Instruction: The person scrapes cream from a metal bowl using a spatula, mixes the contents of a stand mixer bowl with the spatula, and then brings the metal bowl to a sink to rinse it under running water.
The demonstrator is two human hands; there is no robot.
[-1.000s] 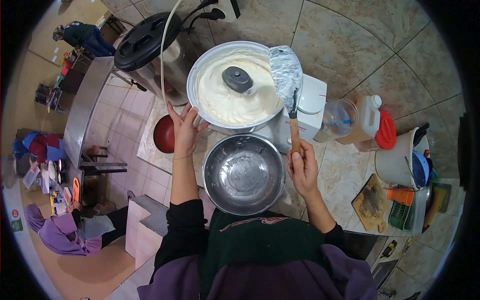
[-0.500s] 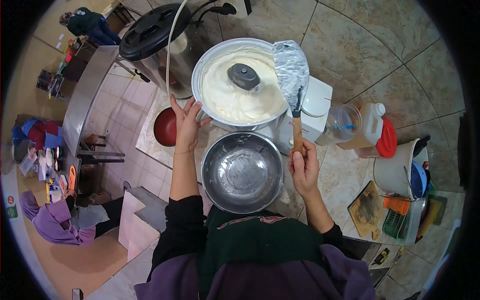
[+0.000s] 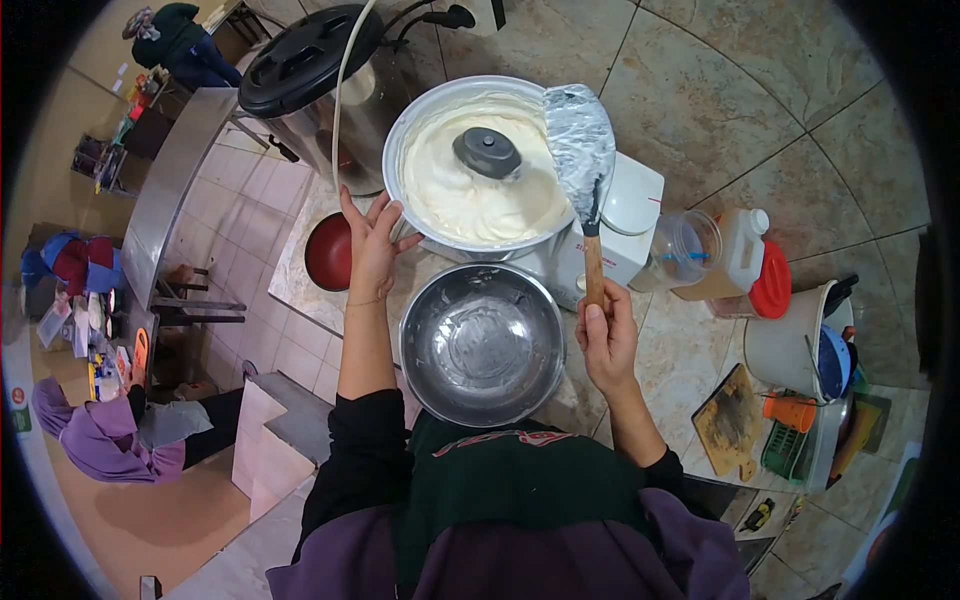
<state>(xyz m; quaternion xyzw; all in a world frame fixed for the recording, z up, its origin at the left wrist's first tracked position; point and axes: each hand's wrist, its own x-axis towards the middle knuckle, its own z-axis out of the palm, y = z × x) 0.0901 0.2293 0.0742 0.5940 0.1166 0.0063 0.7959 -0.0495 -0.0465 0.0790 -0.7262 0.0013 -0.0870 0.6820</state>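
Note:
My right hand (image 3: 607, 340) is closed around the wooden handle of a spatula (image 3: 581, 140), whose broad blade is coated in white cream. The blade stands at the right rim of a white mixer bowl (image 3: 393, 135). Thick pale cream (image 3: 470, 205) fills this bowl around a grey central hub (image 3: 487, 152). At the bowl's lower left edge is my left hand (image 3: 372, 240), fingers spread; whether they press on the rim is hard to tell. Between my forearms sits a steel bowl (image 3: 483, 345) with smears inside.
Left of the mixer (image 3: 610, 250) are a red bowl (image 3: 328, 252) and a large steel urn (image 3: 350, 120) with a hanging hose. To the right stand a clear tub (image 3: 690, 250), a jug (image 3: 740, 245), a cutting board (image 3: 727, 420) and a bucket (image 3: 780, 345). Another person (image 3: 110, 435) works at far left.
The spatula blade has shifted very slightly left at the bowl's rim. Both of my hands keep nearly the same place. The person at far left has moved a little.

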